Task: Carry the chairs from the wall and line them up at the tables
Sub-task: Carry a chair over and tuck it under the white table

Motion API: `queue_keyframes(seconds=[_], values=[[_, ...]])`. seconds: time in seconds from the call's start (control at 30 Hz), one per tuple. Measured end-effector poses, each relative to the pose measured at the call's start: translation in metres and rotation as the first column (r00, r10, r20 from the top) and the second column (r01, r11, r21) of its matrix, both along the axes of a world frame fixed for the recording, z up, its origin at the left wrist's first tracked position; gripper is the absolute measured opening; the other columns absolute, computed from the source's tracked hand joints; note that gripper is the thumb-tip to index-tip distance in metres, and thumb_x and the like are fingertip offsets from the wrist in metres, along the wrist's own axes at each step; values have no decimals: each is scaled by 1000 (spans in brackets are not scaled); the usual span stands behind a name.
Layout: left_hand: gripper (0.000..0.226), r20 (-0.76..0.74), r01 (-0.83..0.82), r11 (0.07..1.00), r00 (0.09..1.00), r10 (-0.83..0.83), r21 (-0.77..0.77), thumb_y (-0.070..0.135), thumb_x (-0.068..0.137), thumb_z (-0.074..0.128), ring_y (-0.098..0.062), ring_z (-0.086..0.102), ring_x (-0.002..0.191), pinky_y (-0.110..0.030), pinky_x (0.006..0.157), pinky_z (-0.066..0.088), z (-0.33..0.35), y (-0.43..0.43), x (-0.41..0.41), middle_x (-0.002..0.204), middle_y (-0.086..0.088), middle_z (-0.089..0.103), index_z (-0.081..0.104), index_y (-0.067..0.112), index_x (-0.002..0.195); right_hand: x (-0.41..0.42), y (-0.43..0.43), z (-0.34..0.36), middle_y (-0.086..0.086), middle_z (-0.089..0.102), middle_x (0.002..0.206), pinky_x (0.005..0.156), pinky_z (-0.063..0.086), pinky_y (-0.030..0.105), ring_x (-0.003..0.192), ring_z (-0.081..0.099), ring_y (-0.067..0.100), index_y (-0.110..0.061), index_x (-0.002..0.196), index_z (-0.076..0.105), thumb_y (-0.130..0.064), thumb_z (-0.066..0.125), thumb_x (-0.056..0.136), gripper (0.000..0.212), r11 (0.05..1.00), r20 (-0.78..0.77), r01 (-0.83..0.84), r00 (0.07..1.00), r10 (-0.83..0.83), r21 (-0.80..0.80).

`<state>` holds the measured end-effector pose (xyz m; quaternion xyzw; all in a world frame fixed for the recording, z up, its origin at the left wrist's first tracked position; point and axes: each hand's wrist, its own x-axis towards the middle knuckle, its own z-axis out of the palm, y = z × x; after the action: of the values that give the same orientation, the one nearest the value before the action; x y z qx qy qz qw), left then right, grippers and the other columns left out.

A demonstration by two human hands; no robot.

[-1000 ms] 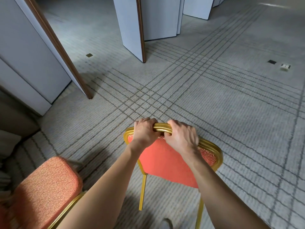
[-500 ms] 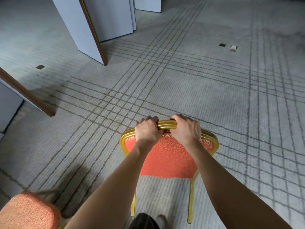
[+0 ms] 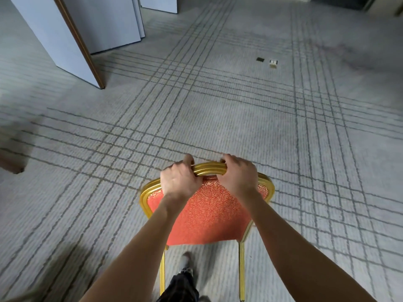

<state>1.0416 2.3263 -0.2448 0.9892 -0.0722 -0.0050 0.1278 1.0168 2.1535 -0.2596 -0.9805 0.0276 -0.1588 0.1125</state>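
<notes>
A banquet chair (image 3: 207,216) with a gold metal frame and an orange patterned back is in front of me, low in the head view. My left hand (image 3: 180,178) grips the top rail of its back on the left. Close beside it my right hand (image 3: 237,174) grips the same rail on the right. Two gold legs hang down below the back, and the seat is hidden behind it. My foot (image 3: 185,261) shows between the legs. No table is in view.
Grey folding partition panels (image 3: 72,35) with a brown edge stand at the upper left. Two small floor fittings (image 3: 267,61) sit in the carpet ahead to the right. A dark piece of furniture (image 3: 340,2) is at the top right. Open grey lined carpet (image 3: 218,105) lies ahead.
I have turned right and walked on with the chair in both hands. The second orange chair at lower left has left the view, and the partitions have slid left.
</notes>
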Motion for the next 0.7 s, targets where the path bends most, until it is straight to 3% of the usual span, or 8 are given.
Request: queue_keyframes(seconds=[0.13,0.23,0.33,0.4,0.57,0.7], values=[[30,50,17,1000,999,-17,1,44,79,59,-26,64,102,-41,92,45,-6,2,15,100,3,69,64,29,104,15,9,1,-10,51,56,50,34,23,49,48,10,-23,72,55,-28,74,77,21,987,-113,156,981,-159,-35],[33,80,25,999,997,-23,-21,44,76,61,-25,57,110,-45,102,41,-8,0,28,110,5,62,71,29,104,23,9,4,-9,43,52,50,21,24,46,40,12,-23,63,45,-23,69,76,27,971,-83,237,968,-239,-22],[22,-37,-4,998,999,2,-63,39,82,58,-22,64,90,-35,77,49,2,-2,35,94,7,65,70,25,94,32,5,3,-11,39,53,51,20,25,47,36,14,-24,64,41,-24,72,69,31,977,-106,212,972,-211,-8],[20,-56,8,999,998,-10,-37,39,83,57,-22,62,74,-31,65,43,10,-5,47,83,6,66,67,23,90,42,-2,3,-11,38,55,51,24,26,50,38,15,-25,66,41,-29,74,68,33,983,-143,180,973,-181,-24],[24,-106,31,999,994,-33,-19,43,81,55,-29,69,83,-33,69,47,8,-11,80,85,3,71,66,27,95,72,-14,3,-12,32,49,47,13,21,43,34,14,-26,63,38,-29,76,62,38,987,-174,160,972,-157,9],[23,-116,-6,999,993,1,-40,43,78,58,-30,68,84,-34,73,51,4,-18,114,84,0,72,68,29,94,109,-25,-2,-8,37,45,46,14,21,40,35,15,-22,59,39,-33,75,61,37,990,-158,137,979,-132,17]])
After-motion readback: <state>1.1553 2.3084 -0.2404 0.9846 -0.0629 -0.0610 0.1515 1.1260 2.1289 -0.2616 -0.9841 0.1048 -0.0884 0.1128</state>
